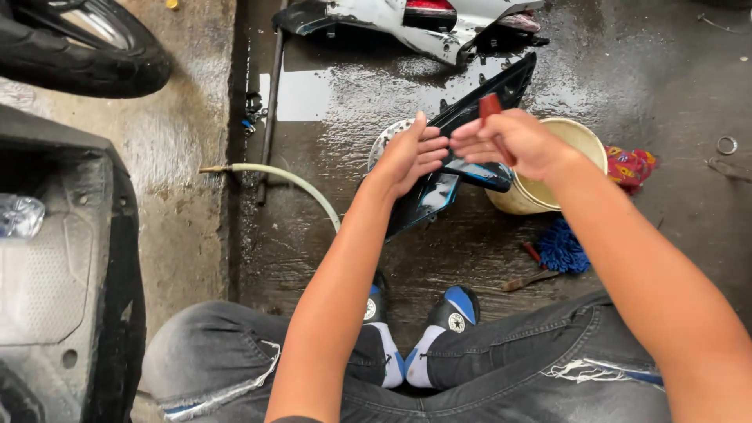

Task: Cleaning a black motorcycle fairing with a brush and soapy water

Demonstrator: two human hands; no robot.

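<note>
Head view looks straight down on a wet concrete floor (627,70), with the person's knees in grey torn jeans at six o'clock. Near the centre, the left hand (411,157) is closed around the edge of a glossy black motorcycle body panel (439,192) and supports it, fingers curled over the rim. The panel stands tilted, running from about seven o'clock up toward one o'clock, above the floor and partly over the cream bucket (540,196). The right hand (513,141) is closed around a small tool with a red-brown handle (490,104), probably a brush, and holds it against the upper part of the panel; I cannot tell what the tip looks like, because the fingers hide it.

The bucket stands just beside the panel at three o'clock. A blue wash mitt (562,249) lies on the floor at five o'clock from the bucket, a second brush (529,280) just beside it, and a red patterned cloth (629,166) is behind the bucket. A pale hose (286,180) curves in from nine o'clock. A white and silver fairing piece (415,27) lies at twelve o'clock, and a tyre (78,55) is at ten o'clock.

I judge the washing is in the middle: the panel is wet and shiny, yet the scrubbing is not finished, and the fairing piece waits on the floor.
</note>
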